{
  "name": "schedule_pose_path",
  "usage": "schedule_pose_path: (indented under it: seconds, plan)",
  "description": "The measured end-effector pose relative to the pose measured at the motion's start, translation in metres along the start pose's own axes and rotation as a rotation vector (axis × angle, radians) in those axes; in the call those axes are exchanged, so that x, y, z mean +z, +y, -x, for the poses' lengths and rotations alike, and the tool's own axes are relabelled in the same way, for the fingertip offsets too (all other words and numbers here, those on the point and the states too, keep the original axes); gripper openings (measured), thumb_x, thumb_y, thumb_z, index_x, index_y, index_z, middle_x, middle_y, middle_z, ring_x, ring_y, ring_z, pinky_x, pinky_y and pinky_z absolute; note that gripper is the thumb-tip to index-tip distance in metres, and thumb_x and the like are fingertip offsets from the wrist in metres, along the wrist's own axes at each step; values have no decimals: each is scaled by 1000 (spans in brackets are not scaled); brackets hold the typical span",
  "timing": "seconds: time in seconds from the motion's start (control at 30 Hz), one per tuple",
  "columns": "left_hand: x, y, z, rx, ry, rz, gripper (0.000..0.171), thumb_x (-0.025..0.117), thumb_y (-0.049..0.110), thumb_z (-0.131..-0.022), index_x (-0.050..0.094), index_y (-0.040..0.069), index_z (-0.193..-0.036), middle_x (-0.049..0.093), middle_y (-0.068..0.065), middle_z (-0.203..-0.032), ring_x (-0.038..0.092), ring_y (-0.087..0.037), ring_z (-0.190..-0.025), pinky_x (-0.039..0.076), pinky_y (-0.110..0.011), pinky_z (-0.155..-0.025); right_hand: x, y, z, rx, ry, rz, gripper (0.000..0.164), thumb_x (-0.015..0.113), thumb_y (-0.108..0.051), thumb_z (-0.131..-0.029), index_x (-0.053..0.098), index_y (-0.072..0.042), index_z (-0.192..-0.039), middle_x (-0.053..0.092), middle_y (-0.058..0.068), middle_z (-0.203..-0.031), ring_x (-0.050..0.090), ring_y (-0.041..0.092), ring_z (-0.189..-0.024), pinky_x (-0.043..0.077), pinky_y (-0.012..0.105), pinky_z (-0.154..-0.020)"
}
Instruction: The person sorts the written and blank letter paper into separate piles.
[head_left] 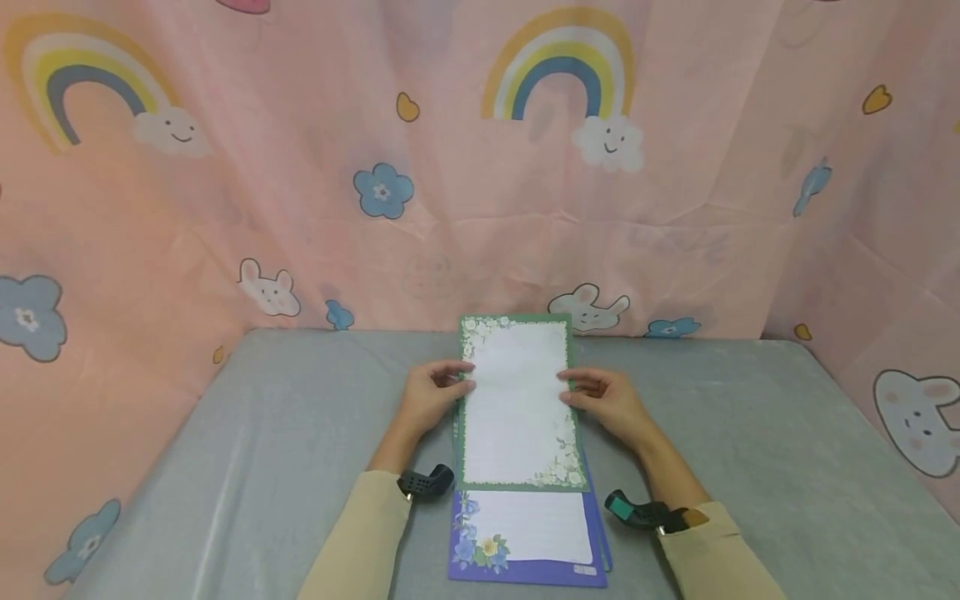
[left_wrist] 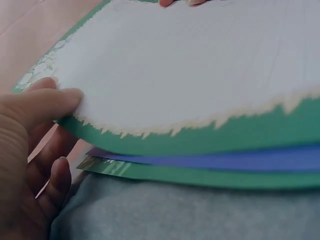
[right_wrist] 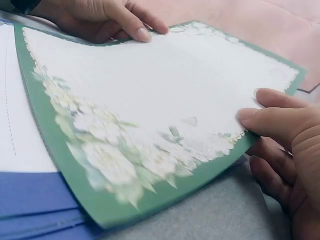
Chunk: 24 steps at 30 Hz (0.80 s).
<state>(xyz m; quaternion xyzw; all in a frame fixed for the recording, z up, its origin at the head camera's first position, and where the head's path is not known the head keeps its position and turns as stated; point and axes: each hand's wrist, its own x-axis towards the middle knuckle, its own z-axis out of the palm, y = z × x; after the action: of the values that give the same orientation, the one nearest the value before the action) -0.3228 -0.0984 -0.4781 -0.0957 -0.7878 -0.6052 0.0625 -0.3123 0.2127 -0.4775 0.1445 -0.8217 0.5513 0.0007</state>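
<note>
Both hands hold a green-bordered sheet of stationery paper (head_left: 517, 408) with white flowers in two corners, lifted over a small pile. My left hand (head_left: 431, 396) pinches its left edge, thumb on top and fingers beneath, as the left wrist view shows. At the opposite edge my right hand (head_left: 607, 404) pinches it the same way, and the sheet bows slightly in the right wrist view. Under it lies a purple-bordered sheet (head_left: 536, 571) with blue flowers and one yellow flower. Another green edge (left_wrist: 200, 177) shows below the purple one in the left wrist view.
The pile rests on a grey cloth-covered table (head_left: 300, 467). Behind and at the sides hangs a pink curtain (head_left: 450, 250) printed with rainbows, rabbits and flowers. Dark wrist devices (head_left: 427, 482) sit on both wrists, near the papers' sides.
</note>
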Motion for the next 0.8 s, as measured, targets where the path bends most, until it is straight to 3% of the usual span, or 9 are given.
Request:
schedule_pose_path:
  seconds: [0.23,0.5,0.7,0.8]
  plan:
    - [-1,0,1,-5,-130,-46,27,84,13,-81,79,11,-108,73,-8,-89,54,-8,-69,45,-21,-65,-1,2,-1,-6,14,-37,35,77,-14,-90,70,-2,-122,76,-9,-97,68,3,-84,54,21,-76]
    - [1,-1,0,-4,-99,-21,25,83,9,-81,79,9,-105,73,-12,-89,55,-9,-70,45,-20,-65,0,2,0,-21,57,-28,35,76,-14,-90,70,-1,-122,76,-8,-102,68,0,-87,54,19,-77]
    - [0,5,-2,0,-97,-7,26,82,9,-83,78,8,-109,77,-14,-104,58,-8,-72,47,-20,-67,0,-2,0,-31,116,-63,33,74,-14,-93,69,2,-121,72,-21,-102,68,-4,-91,55,16,-79]
    - [-1,16,-1,5,-91,-4,27,81,11,-84,77,9,-111,76,-13,-111,60,-9,-74,49,-21,-67,-2,-12,0,-12,122,-94,37,72,-16,-94,67,2,-126,69,-26,-104,67,-4,-94,55,16,-81]
